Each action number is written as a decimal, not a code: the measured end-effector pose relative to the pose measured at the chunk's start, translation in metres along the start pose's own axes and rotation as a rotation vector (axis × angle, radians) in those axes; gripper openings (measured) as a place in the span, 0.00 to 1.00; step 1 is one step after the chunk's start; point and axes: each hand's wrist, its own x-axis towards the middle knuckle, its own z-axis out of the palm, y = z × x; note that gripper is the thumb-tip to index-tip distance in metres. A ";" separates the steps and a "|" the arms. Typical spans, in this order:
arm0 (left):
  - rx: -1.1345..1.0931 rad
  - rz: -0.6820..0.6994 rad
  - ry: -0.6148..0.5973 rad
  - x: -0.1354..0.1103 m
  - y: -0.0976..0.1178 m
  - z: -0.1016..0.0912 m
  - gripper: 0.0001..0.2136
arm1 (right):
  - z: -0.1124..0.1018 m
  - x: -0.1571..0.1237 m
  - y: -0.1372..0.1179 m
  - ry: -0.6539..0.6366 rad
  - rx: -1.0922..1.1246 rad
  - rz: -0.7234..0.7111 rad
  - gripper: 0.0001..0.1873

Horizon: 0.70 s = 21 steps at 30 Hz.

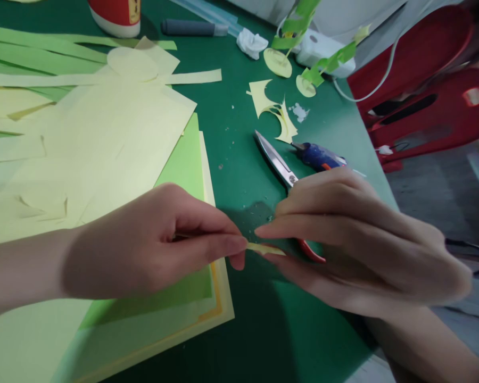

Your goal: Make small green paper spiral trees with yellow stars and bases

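My left hand [155, 242] and my right hand [355, 239] meet over the green table [231, 138], both pinching a narrow pale yellow paper strip [263, 248] between thumb and fingers. The strip spans the small gap between the fingertips. Scissors [277, 165] with red handles lie just beyond, partly hidden under my right hand. A blue glue gun [321, 157] lies beside the scissors' blades.
Yellow and green paper sheets [104, 149] and strips cover the left side. Yellow offcuts [273, 109], a crumpled tissue [251, 42], a grey marker [191, 27], a red-and-white bottle [115, 16] and green paper constructions on discs [299, 48] lie at the back. Red chairs [423, 90] stand right.
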 end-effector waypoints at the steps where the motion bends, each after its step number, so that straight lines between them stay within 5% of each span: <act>1: -0.004 0.001 0.002 0.000 0.000 0.000 0.10 | 0.001 0.000 0.000 0.004 0.009 -0.001 0.07; 21: 0.050 0.055 -0.024 -0.002 -0.002 0.001 0.12 | 0.006 -0.003 0.001 -0.012 0.043 -0.058 0.11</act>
